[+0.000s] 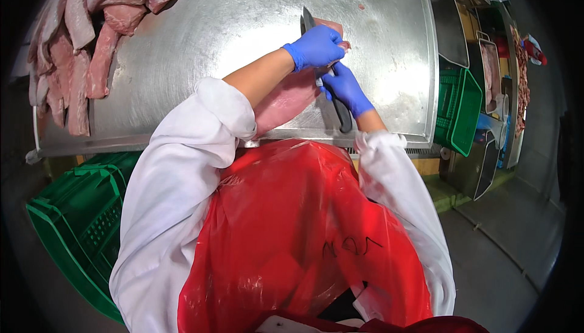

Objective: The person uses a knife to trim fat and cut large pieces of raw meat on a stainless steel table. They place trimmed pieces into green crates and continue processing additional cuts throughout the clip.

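A long pale-pink slab of meat (283, 103) lies on the steel table in front of me, running from near the table's front edge up under my hands. My left hand (316, 47), in a blue glove, is closed with its fingers pinching the meat's edge. Just below and to the right, my right hand (347, 88), also blue-gloved, grips a knife. Its black handle (343, 116) sticks out toward me. The dark blade (308, 18) shows beyond my left hand, which hides its middle.
Many strips and chunks of meat (79, 23) are heaped at the far left of the steel table (201, 41). Green crates stand below the table at left (79, 211) and at its right edge (456, 108). Further right are metal bins (447, 20) and another table bearing meat (521, 83).
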Demonstrator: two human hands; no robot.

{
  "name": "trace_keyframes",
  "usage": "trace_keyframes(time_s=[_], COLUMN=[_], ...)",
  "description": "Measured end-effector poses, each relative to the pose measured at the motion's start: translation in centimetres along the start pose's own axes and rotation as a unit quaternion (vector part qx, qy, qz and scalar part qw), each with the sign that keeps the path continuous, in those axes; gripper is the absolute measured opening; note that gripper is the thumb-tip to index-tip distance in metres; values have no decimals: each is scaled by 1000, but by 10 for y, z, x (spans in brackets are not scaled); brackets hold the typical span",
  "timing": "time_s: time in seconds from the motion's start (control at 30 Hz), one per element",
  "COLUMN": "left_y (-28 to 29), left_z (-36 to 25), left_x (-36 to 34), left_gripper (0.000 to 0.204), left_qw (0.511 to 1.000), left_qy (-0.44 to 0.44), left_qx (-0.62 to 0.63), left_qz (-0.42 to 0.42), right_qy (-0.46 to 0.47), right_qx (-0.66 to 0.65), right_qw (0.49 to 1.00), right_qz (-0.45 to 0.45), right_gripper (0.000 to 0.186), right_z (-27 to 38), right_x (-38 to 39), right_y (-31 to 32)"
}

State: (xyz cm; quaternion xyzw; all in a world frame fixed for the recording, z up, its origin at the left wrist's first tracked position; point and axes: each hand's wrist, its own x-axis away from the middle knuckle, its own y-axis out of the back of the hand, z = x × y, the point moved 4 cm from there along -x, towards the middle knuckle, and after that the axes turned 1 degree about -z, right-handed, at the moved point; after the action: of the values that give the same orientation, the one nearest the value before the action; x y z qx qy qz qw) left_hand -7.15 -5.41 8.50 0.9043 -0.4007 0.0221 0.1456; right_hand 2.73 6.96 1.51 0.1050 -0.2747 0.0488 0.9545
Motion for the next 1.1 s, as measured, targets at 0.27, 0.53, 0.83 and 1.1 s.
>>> trace_keyframes(time_s=[0.27,0.53,0.83,1.1], left_y=[9,7,-2,29], left_z=[-25,-71,-136,-171], left_x=[27,71,135,272], left_gripper=[27,22,23,21], left_qw=[993,983,959,825], left_qy=[3,44,54,-180], left_qx=[42,1,50,250], left_qz=[-106,-181,-272,-474], right_qy=[84,62,94,242], right_qx=[85,127,196,253], right_qw=[988,960,928,870], right_qz=[94,240,304,347], right_gripper=[76,69,72,75], right_z=[-30,-10,20,-6], right_x=[75,90,62,85], right_y=[7,2,-64,-115])
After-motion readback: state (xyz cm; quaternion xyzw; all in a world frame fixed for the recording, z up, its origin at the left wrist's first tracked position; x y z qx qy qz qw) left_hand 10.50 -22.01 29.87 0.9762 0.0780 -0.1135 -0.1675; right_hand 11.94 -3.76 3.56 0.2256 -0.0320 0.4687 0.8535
